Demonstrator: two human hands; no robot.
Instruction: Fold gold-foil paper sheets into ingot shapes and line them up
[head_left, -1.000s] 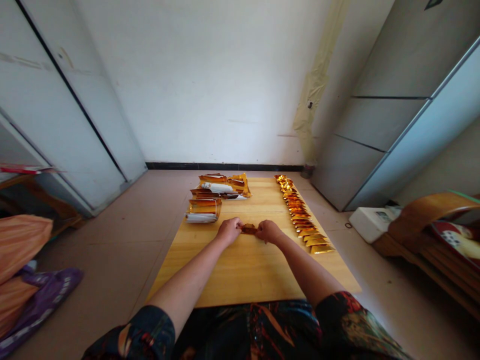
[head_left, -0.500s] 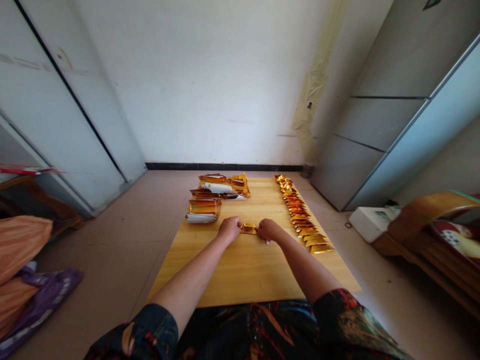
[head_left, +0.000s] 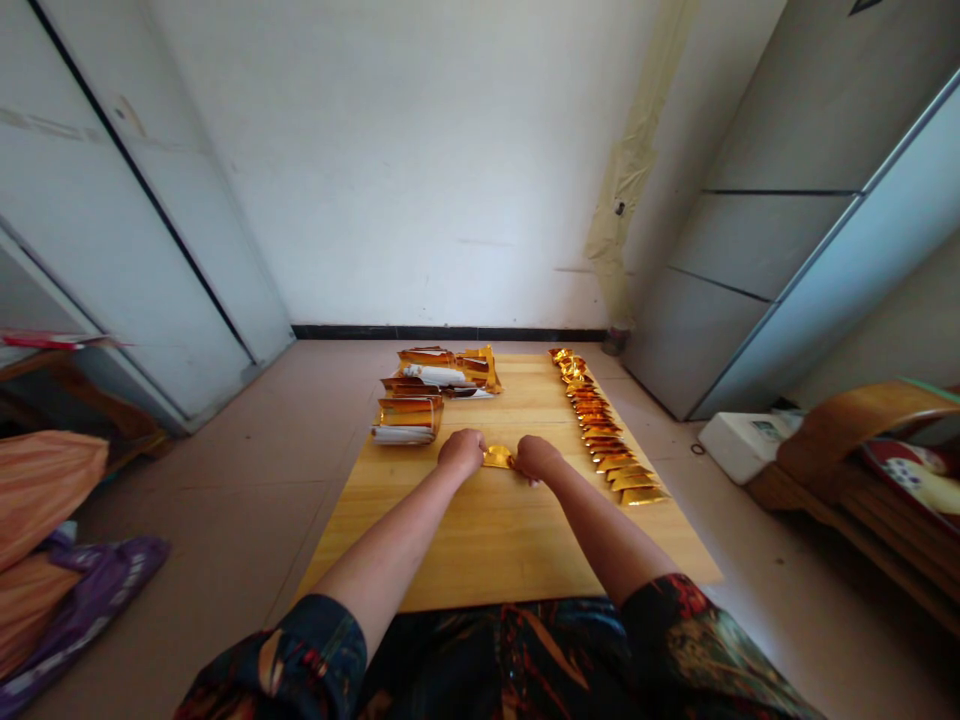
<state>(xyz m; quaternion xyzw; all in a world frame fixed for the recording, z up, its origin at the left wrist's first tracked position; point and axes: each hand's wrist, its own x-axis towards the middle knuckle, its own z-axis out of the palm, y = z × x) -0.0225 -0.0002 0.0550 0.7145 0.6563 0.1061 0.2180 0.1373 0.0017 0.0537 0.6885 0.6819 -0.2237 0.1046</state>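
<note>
Between my two hands, a small piece of shiny gold foil (head_left: 498, 457) is held just over the wooden table. My left hand (head_left: 463, 453) grips its left end with closed fingers. At the opposite end, my right hand (head_left: 537, 458) pinches the foil, its fingertips partly hidden. Beyond my left hand stand stacks of gold-and-white foil sheets (head_left: 407, 413), curled and bundled. To the right of my right hand, a long row of folded gold foil pieces (head_left: 600, 430) overlaps along the table's right side.
The light wooden table (head_left: 450, 560) reaches up to my lap. A grey refrigerator (head_left: 742, 230) stands at the right, near a white box (head_left: 739, 445) and wooden furniture (head_left: 847, 470). On the left are a pale cabinet (head_left: 150, 200) and orange and purple bags (head_left: 97, 600).
The gold foil between my hands has changed shape slightly, its upper edge now more rounded. Both hands keep their grip in nearly the same place.
</note>
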